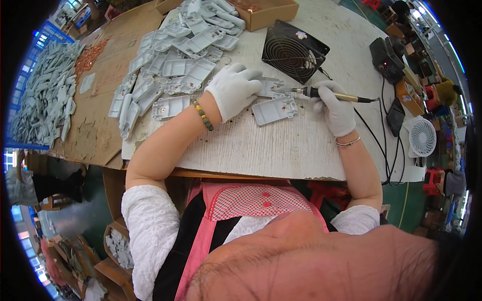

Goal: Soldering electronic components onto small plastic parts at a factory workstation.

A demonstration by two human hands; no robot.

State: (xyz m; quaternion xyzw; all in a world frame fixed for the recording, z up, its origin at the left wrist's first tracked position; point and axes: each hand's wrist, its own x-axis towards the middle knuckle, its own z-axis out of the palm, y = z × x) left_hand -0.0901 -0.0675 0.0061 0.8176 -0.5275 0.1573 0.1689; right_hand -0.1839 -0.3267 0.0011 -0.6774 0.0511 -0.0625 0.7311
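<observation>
the left hand (234,91), in a white glove, lies over the left end of a grey plastic piece (271,86) on the desk (226,153); its curled fingers hide that end, so i cannot tell whether they pinch or only press it. the right hand (333,109), also gloved, has its fingers closed around a soldering iron (345,96) that points left at the piece; whether the tip touches is too small to make out. a grey shell (273,111) lies just nearer the person. in the pile (197,75) to the left, many shells are half covered. a box (268,17) is cut off above. faint reddish print on the cardboard (98,118) is unreadable, and the sticker (300,35) on the black fan (290,56) is unclear.
</observation>
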